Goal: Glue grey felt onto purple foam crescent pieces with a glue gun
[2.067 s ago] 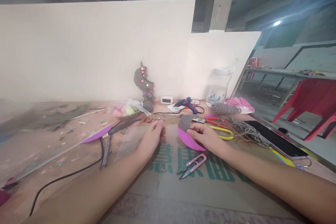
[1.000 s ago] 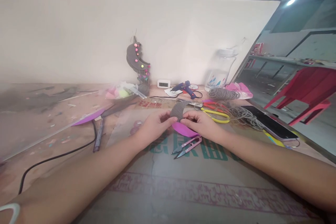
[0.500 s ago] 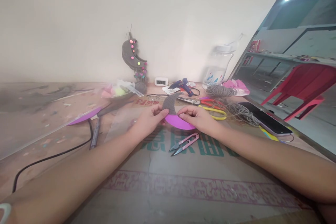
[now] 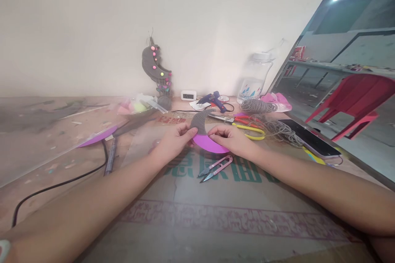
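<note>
Both hands hold a purple crescent shape [image 4: 207, 143] whose upper part is wrapped in grey yarn. My left hand [image 4: 173, 141] pinches its left side with fingers closed. My right hand [image 4: 230, 139] grips its right side, fingers curled over the top edge. The crescent stands on a flattened cardboard sheet [image 4: 216, 201] with green print. Pink thread snips [image 4: 214, 168] lie just in front of the hands. A tangle of grey yarn [image 4: 271, 125] trails off to the right.
Yellow and red scissors [image 4: 248, 125], a blue glue gun [image 4: 214, 100], a clear jar [image 4: 254, 80], a small clock [image 4: 188, 95] and a finished grey moon ornament [image 4: 154, 65] line the back. A phone [image 4: 310, 139] lies right. Another purple crescent [image 4: 97, 135] and a black cable [image 4: 61, 183] lie left.
My left hand came across from the table and took hold of the crescent's left side. Both hands now hold it slightly raised. The view has tilted down.
</note>
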`<state>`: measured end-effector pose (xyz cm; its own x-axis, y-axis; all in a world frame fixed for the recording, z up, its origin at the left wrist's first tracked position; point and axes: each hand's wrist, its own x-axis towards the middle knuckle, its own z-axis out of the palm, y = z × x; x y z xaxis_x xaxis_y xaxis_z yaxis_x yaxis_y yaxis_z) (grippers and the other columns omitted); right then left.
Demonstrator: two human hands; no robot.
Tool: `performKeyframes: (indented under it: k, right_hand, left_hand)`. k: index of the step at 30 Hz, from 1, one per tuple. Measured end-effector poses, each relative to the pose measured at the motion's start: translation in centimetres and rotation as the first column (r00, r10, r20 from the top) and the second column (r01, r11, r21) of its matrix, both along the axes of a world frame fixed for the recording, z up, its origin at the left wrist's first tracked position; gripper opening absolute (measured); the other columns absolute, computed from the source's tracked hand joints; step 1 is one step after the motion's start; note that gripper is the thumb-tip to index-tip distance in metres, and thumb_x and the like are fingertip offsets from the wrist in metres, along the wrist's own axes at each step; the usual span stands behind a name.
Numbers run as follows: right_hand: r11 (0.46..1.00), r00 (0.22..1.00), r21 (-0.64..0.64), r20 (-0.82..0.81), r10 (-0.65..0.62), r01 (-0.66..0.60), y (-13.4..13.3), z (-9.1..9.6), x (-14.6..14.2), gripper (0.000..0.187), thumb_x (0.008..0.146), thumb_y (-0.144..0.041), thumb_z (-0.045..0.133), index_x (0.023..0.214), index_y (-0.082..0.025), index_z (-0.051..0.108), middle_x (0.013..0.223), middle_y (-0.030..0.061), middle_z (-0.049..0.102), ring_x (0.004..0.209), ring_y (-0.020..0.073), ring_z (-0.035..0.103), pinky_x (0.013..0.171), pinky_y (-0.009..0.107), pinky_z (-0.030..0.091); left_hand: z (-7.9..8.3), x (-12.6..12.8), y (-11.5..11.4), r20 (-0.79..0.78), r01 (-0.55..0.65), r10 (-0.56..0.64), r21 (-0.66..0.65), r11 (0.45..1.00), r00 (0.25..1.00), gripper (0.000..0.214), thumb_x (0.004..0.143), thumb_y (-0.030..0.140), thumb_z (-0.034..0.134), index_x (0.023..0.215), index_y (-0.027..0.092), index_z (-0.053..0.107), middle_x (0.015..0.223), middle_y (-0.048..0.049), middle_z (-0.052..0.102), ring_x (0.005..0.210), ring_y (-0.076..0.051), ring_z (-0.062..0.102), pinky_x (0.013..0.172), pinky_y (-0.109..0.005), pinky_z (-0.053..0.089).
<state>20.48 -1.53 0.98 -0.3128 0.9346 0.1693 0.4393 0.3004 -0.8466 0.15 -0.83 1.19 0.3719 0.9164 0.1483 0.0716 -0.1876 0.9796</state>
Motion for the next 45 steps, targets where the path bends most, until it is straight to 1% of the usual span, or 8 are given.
performKeyframes:
  k: [8, 16, 24, 28, 32, 35, 41, 45]
  right_hand:
    - [0.931, 0.963, 0.293, -0.218, -0.156, 0.217, -0.1, 0.2, 0.6, 0.029, 0.086, -0.042, 0.053, 0.106, -0.021, 0.054, 0.094, 0.0032, 0.055, 0.075, 0.0138, 0.048, 0.069, 0.028, 0.042]
    - [0.985, 0.987, 0.108, -0.103, -0.122, 0.133, -0.3, 0.7, 0.3, 0.037, 0.08, -0.054, 0.057, 0.072, -0.017, 0.054, 0.069, 0.0006, 0.053, 0.065, 0.0139, 0.048, 0.062, 0.026, 0.039]
    - [0.993, 0.999, 0.108, -0.007, -0.04, 0.04, -0.6, 0.7, 0.3, 0.035, 0.084, -0.043, 0.054, 0.062, -0.016, 0.055, 0.063, 0.0007, 0.055, 0.06, 0.0134, 0.05, 0.059, 0.026, 0.039]
    - [0.988, 0.999, 0.148, -0.032, -0.032, 0.036, -0.8, 0.4, 0.2, 0.023, 0.081, -0.038, 0.058, 0.089, -0.016, 0.059, 0.087, 0.0053, 0.062, 0.076, 0.017, 0.057, 0.068, 0.029, 0.045]
    - [0.948, 1.0, 0.317, -0.012, -0.013, 0.016, -1.4, 0.3, -0.2, 0.056, 0.073, -0.022, 0.064, 0.125, -0.02, 0.045, 0.129, 0.0116, 0.05, 0.096, 0.0197, 0.056, 0.077, 0.031, 0.048]
    - [0.979, 0.998, 0.204, -0.051, 0.03, -0.019, -1.5, 0.4, -0.2, 0.065, 0.074, -0.012, 0.054, 0.136, -0.025, 0.038, 0.132, 0.0095, 0.05, 0.082, 0.0153, 0.06, 0.064, 0.027, 0.048]
    - [0.989, 0.994, 0.132, -0.086, -0.062, 0.073, -0.3, 0.2, 0.4, 0.018, 0.075, -0.017, 0.056, 0.089, -0.017, 0.067, 0.09, 0.0054, 0.07, 0.079, 0.017, 0.062, 0.072, 0.028, 0.047]
    - [0.974, 0.984, 0.158, -0.097, -0.149, 0.163, 0.1, 0.2, 0.5, 0.02, 0.08, -0.034, 0.057, 0.083, -0.016, 0.066, 0.08, 0.0032, 0.067, 0.074, 0.0162, 0.058, 0.069, 0.028, 0.044]
  left_hand:
    - [-0.3, -0.2, 0.3, 0.119, -0.079, 0.087, -0.068, 0.995, 0.989, 0.031, 0.074, 0.041, 0.067, 0.086, 0.014, 0.058, 0.076, 0.0011, 0.059, 0.062, -0.009, 0.055, 0.061, -0.023, 0.047]
    - [-0.4, -0.2, 0.5, 0.158, -0.097, 0.111, -0.089, 0.991, 0.981, 0.037, 0.073, 0.043, 0.068, 0.095, 0.014, 0.057, 0.084, -0.0027, 0.064, 0.068, -0.012, 0.061, 0.066, -0.025, 0.049]
    - [0.4, -0.2, -0.3, 0.0, -0.099, 0.099, 0.029, 0.995, 0.995, 0.036, 0.079, 0.052, 0.056, 0.081, 0.017, 0.065, 0.077, -0.0016, 0.065, 0.07, -0.016, 0.058, 0.065, -0.025, 0.046]
    - [0.2, -0.4, -0.1, 0.024, -0.084, 0.084, 0.025, 0.996, 0.996, 0.034, 0.079, 0.05, 0.059, 0.088, 0.017, 0.067, 0.081, -0.0017, 0.067, 0.072, -0.016, 0.058, 0.066, -0.024, 0.045]
    - [-0.5, -0.5, 0.5, 0.114, -0.035, 0.041, -0.059, 0.998, 0.993, 0.038, 0.079, 0.05, 0.059, 0.093, 0.016, 0.065, 0.082, -0.0028, 0.066, 0.068, -0.014, 0.056, 0.065, -0.024, 0.045]
    - [-0.8, -0.6, 0.7, 0.112, 0.005, 0.003, -0.068, 0.998, 0.994, 0.036, 0.079, 0.05, 0.059, 0.09, 0.016, 0.065, 0.082, -0.0032, 0.065, 0.067, -0.014, 0.056, 0.065, -0.025, 0.045]
    - [-0.4, -0.3, 0.2, 0.045, 0.006, -0.005, -0.017, 1.0, 0.999, 0.033, 0.08, 0.049, 0.056, 0.084, 0.018, 0.064, 0.076, -0.001, 0.063, 0.066, -0.014, 0.054, 0.061, -0.025, 0.043]
    - [0.1, -0.1, -0.2, -0.056, -0.088, 0.091, 0.048, 0.995, 0.994, 0.03, 0.079, 0.048, 0.057, 0.075, 0.018, 0.062, 0.068, 0.001, 0.06, 0.06, -0.014, 0.05, 0.054, -0.024, 0.037]
